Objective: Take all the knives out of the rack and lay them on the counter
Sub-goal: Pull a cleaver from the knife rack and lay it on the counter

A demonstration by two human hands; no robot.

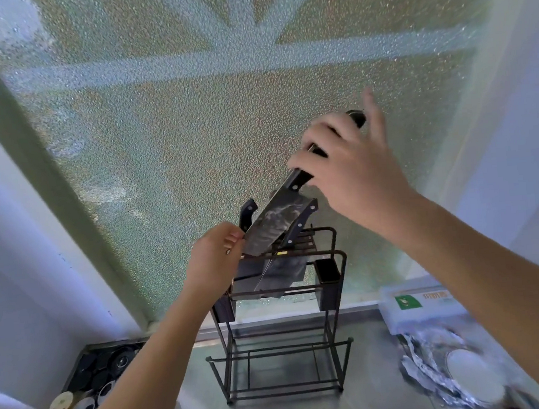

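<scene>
Two bare forearms, sleeveless; hands (353, 171) ungloved

Rack (280, 327) at mid bench (369, 391), just before window (222, 127) at back edge. Cleaver (275, 225) above rack top, tilted, in right hand (353, 171) by handle, left hand (216, 258) on blade's left edge. More knives (280, 272) in rack's top slots. Plastic box (417, 302) at right back, foil-lined dish (452, 374) before it. Tray of round lids (103, 365) at left back corner.

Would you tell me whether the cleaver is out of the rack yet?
Out: the right hand holds the cleaver tilted, blade above the rack.
</scene>
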